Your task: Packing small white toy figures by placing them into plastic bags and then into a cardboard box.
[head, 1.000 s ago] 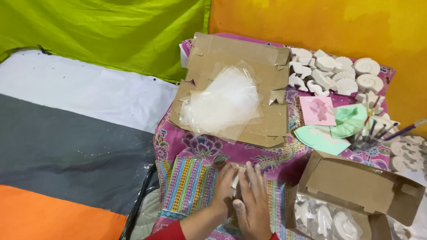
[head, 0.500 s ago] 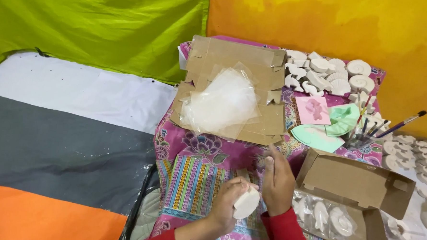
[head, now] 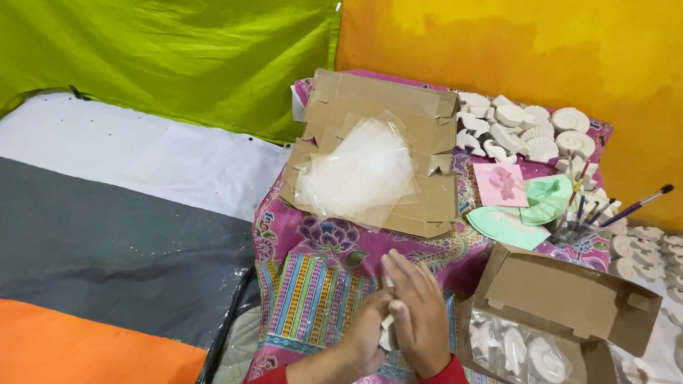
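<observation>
My left hand (head: 366, 335) and my right hand (head: 417, 314) are pressed together over the patterned pink cloth (head: 315, 279), palms facing. A small white plaster piece (head: 387, 334) is sandwiched between them, only its edge showing. Just to the right stands an open cardboard box (head: 563, 305) with white plaster figures in clear wrap (head: 522, 353) inside. Both sleeves are red.
A flattened cardboard sheet (head: 429, 111) with a clear plastic bag (head: 361, 174) lies beyond my hands. Several white plaster casts (head: 524, 131) sit at the back right, with green and pink moulds (head: 521, 204) and paintbrushes (head: 602, 211). More casts (head: 661, 252) lie on the floor at right.
My hands have closed together around the white piece, which showed more openly in my left hand half a second ago. The view has shifted slightly.
</observation>
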